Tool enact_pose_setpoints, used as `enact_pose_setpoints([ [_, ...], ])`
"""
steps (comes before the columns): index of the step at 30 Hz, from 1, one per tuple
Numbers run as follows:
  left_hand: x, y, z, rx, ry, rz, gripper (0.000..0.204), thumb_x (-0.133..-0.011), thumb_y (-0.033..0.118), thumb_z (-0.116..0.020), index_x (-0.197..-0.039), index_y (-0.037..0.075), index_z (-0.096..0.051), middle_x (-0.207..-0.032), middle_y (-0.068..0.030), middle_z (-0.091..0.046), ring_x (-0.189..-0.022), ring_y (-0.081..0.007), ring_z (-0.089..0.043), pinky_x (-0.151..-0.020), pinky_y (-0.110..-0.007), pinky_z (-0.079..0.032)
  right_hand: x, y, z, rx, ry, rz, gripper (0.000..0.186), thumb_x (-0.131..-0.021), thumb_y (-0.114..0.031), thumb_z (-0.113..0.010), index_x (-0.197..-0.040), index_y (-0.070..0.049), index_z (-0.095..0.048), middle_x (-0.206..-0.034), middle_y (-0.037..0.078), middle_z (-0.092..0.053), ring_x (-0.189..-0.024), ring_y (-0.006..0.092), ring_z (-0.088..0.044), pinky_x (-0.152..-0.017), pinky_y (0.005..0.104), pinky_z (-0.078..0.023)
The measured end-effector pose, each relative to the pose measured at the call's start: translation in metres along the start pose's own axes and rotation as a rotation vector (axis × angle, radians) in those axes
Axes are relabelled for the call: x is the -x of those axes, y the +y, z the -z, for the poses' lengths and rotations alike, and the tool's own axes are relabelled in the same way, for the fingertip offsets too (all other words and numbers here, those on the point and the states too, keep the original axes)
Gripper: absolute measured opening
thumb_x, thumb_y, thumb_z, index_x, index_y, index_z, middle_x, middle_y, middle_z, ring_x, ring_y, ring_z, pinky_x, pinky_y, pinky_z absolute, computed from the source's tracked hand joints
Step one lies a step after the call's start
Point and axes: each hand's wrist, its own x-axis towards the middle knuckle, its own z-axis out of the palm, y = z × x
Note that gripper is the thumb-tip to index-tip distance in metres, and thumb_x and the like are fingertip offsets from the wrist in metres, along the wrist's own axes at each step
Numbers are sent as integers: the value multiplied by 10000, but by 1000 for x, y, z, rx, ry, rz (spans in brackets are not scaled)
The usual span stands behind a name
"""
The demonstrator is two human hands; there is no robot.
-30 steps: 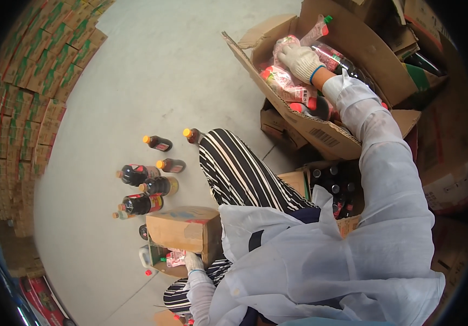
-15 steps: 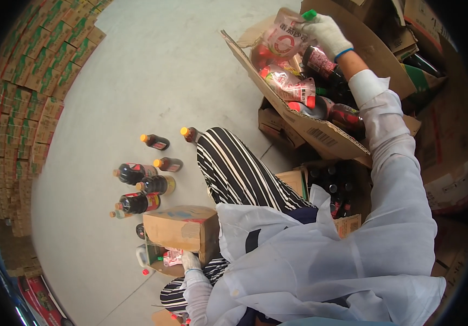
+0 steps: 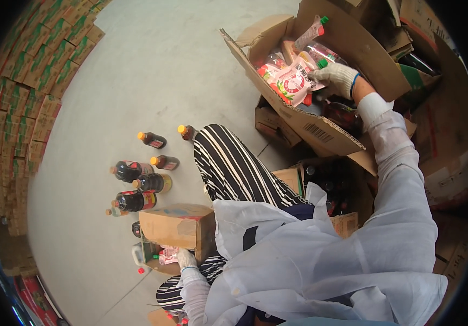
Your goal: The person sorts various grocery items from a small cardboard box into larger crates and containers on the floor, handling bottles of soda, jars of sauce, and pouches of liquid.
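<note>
My right hand (image 3: pixel 340 80), in a white knit glove, is closed at the edge of a pink and white sauce pouch (image 3: pixel 293 81) with a green cap. That pouch lies over other packages in a large open cardboard box (image 3: pixel 318 130). Another green-capped pouch (image 3: pixel 309 33) leans near the box's far side. Dark bottles (image 3: pixel 344 114) lie under my right wrist. At lower left, my gloved left hand (image 3: pixel 186 259) reaches into a smaller carton (image 3: pixel 168 228) and is closed at the side of a pink pouch (image 3: pixel 167 255); its fingertips are partly hidden.
Several dark sauce bottles (image 3: pixel 130 171) stand on the grey floor (image 3: pixel 92 125), left of my striped trouser leg (image 3: pixel 234 163). A white jug (image 3: pixel 137 254) is beside the smaller carton. A box of dark bottles (image 3: pixel 329 187) sits below the large box. Stacked cartons (image 3: pixel 22 108) line the left.
My right hand has come down from the box's far side and is now at a pouch nearer the middle. The pouch it held up is no longer raised. My left hand stays at the smaller carton.
</note>
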Motion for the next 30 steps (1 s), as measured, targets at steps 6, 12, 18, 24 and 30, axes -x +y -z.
enact_pose_setpoints([
  [6,-8,-3,-1,-229,-201,46,208,-825,54,-612,-1025,57,-667,-1000,-166,-680,-950,-314,-656,-748,-379,-533,-18,-43,-16,-1362,88,-809,289,-826,-298,-732,-1021,-105,-643,-880,28,-641,-809,192,-586,-644,322,-477],
  [12,-2,7,7,-126,-163,92,217,-831,31,-594,-1038,56,-655,-1017,-164,-677,-970,-309,-650,-763,-363,-535,-11,-40,-19,-1402,59,-905,219,-856,-329,-705,-863,-131,-613,-802,-11,-598,-656,108,-495,-500,243,-353],
  [18,-2,10,16,-90,-179,139,206,-852,31,-568,-1042,43,-645,-1015,-195,-674,-954,-347,-650,-745,-388,-539,-17,-63,-16,-1284,145,-946,201,-866,-329,-673,-850,-133,-631,-758,-21,-537,-583,83,-439,-448,224,-295],
  [24,0,-8,-2,17,-13,66,178,-816,16,-594,-980,4,-662,-1010,-208,-668,-954,-328,-656,-775,-395,-542,-40,-93,-2,-1041,584,-838,254,-779,-196,-766,-771,-66,-548,-582,-26,-467,-404,71,-360,-356,244,-246],
  [30,-3,11,11,-122,-94,7,248,-847,24,-571,-1088,53,-623,-1055,-178,-667,-979,-331,-645,-779,-385,-532,-50,-106,32,-635,727,-475,186,-720,-82,-764,-877,-12,-693,-738,21,-655,-670,100,-588,-615,283,-495],
])
